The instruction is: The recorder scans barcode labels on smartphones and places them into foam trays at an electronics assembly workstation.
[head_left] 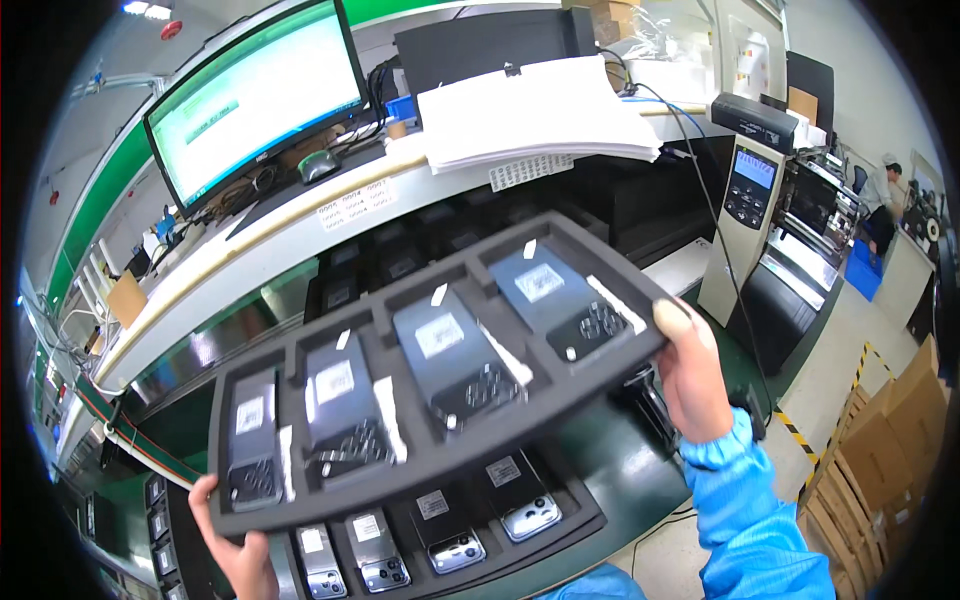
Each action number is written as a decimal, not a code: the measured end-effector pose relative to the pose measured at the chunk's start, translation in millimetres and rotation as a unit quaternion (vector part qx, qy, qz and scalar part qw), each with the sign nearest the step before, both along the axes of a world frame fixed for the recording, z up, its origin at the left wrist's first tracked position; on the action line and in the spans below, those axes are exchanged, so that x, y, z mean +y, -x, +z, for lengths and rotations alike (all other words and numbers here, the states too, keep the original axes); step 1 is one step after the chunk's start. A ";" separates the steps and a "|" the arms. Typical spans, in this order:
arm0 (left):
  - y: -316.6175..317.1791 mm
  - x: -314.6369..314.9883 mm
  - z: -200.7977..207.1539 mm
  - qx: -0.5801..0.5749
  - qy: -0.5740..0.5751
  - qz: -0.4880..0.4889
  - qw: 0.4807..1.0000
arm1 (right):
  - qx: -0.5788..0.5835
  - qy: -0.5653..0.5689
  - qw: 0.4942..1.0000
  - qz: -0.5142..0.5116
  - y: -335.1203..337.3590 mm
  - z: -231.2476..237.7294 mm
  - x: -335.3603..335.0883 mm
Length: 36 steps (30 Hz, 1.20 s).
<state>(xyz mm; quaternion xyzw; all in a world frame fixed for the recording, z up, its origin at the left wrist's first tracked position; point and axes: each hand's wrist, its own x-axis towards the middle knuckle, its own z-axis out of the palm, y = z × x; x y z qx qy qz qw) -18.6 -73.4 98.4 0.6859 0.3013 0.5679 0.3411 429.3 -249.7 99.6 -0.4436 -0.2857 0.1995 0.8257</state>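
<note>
Both my hands hold up a black foam tray [572,390], tilted with its right side higher. In its slots lie several dark smartphones [428,330], backs up, each with a white label and a camera block; white strips lie beside them. My left hand [240,562] is closed on the tray's lower left corner, thumb and finger showing. At the right end, my right hand [692,375] grips the edge with its thumb on top; its other fingers are mostly hidden. Beneath it, a second black tray [588,512] with more phones [447,528] rests on the green tabletop [640,470].
A shelf above the table carries a monitor [260,100], a green mouse [318,166] and a stack of white paper [535,110]. More trays sit under the shelf. A label printer [770,200] stands right, with cardboard boxes [890,440] lower right. Another person [880,200] is far right.
</note>
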 end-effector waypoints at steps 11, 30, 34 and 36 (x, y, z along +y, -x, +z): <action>-164.4 147.8 -24.2 -0.003 -0.048 0.014 0.999 | -0.258 0.084 0.898 -0.345 -162.0 -44.2 158.6; -181.2 42.6 -62.0 0.315 -0.309 -0.126 0.888 | -0.259 0.453 0.841 -0.142 -72.1 -125.7 -24.0; -252.4 26.1 -104.3 0.337 -0.289 -0.256 0.859 | -0.246 0.473 0.843 -0.063 -74.8 -146.4 -26.3; -259.0 25.1 -123.9 0.340 -0.259 -0.255 0.867 | -0.124 0.486 0.865 0.016 -45.8 -120.0 -19.2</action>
